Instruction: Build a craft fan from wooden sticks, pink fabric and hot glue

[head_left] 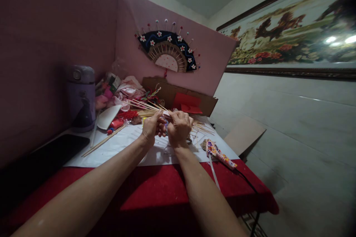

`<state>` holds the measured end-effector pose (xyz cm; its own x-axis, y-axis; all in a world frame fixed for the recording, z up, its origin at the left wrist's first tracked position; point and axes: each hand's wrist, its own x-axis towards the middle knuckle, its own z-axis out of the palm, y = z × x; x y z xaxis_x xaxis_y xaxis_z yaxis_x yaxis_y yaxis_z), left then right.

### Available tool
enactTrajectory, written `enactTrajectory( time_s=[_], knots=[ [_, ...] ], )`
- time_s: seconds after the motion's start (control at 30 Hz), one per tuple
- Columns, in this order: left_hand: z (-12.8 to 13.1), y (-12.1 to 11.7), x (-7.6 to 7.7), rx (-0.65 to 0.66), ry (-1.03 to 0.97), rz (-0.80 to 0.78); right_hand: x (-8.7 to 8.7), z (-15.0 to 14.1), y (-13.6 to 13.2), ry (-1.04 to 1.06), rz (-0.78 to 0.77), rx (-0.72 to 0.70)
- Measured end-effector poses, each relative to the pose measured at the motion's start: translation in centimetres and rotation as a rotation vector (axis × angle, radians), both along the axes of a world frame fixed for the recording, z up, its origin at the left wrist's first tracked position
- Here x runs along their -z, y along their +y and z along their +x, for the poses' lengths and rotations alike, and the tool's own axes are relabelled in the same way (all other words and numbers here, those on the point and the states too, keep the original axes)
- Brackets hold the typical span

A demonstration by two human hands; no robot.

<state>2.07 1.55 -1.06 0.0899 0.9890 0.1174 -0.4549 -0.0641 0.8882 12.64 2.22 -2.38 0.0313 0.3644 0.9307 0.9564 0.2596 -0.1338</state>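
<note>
My left hand [151, 126] and my right hand [179, 128] meet above the white sheet [125, 148] on the red-covered table [155, 185]. Both have their fingers curled and pinched together round a small pale piece [166, 114] between them; I cannot make out what it is. Just behind the hands lies a heap of thin bamboo sticks [144, 107], some fanning to the right [204, 127]. A flower-patterned glue gun [219, 153] lies to the right of my right wrist.
A purple flask [81, 96] stands at the left, a dark phone [59, 150] in front of it. Pink cloth [126, 90] and red bits pile at the back. A cardboard box [180, 98] holds red paper. A decorated fan [168, 52] hangs on the pink wall.
</note>
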Motion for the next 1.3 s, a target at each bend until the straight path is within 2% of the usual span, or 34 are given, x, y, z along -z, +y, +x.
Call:
enactTrajectory(
  time_s=[0.27,0.37,0.5,0.6,0.7,0.9,1.3],
  knots=[
    [-0.09,0.01,-0.01,0.039,-0.031,0.015,0.02,0.06,0.11,0.028,0.014,-0.023],
    [0.0,-0.17,-0.07,0.079,0.008,0.102,0.02,0.13,0.03,0.046,0.061,-0.063],
    [0.19,-0.58,-0.19,0.148,0.103,0.282,-0.13,0.28,-0.15,0.138,0.197,-0.084],
    [0.24,-0.79,-0.14,0.155,0.137,0.336,-0.39,0.46,-0.24,0.186,0.258,-0.101],
    [0.2,-0.9,0.03,0.159,0.196,0.358,-0.69,0.63,-0.33,0.231,0.298,-0.177],
    [0.15,-0.82,0.38,0.191,0.328,0.424,-0.92,0.69,-0.49,0.255,0.282,-0.258],
    [0.21,-0.4,0.8,0.157,0.37,0.488,-0.57,0.35,0.3,0.353,0.301,-0.464]
  ],
)
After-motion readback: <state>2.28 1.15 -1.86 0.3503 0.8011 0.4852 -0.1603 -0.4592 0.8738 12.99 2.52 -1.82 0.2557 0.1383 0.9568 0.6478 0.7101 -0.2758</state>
